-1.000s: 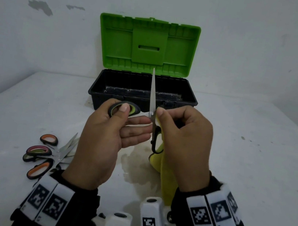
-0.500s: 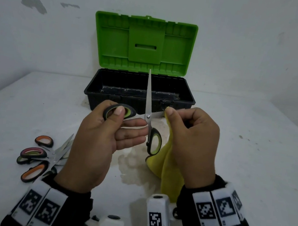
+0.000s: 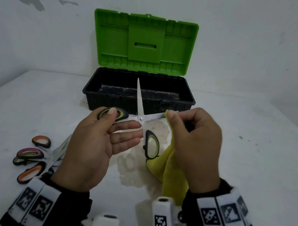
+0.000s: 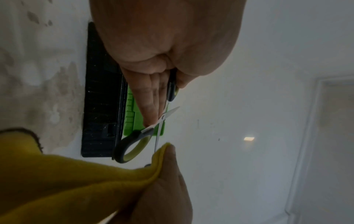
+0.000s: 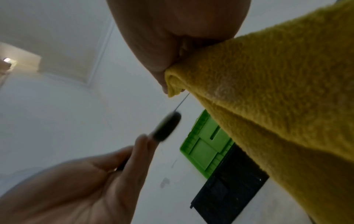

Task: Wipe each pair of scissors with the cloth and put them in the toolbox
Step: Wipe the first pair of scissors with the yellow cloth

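Green scissors [image 3: 140, 119] held up in front of the toolbox [image 3: 139, 94], wide open. Left hand [image 3: 90, 143] pinching one handle loop. Right hand [image 3: 193, 144] pinching the yellow cloth [image 3: 170, 175] around the sideways blade, probably near its tip. Other blade pointing up and away.
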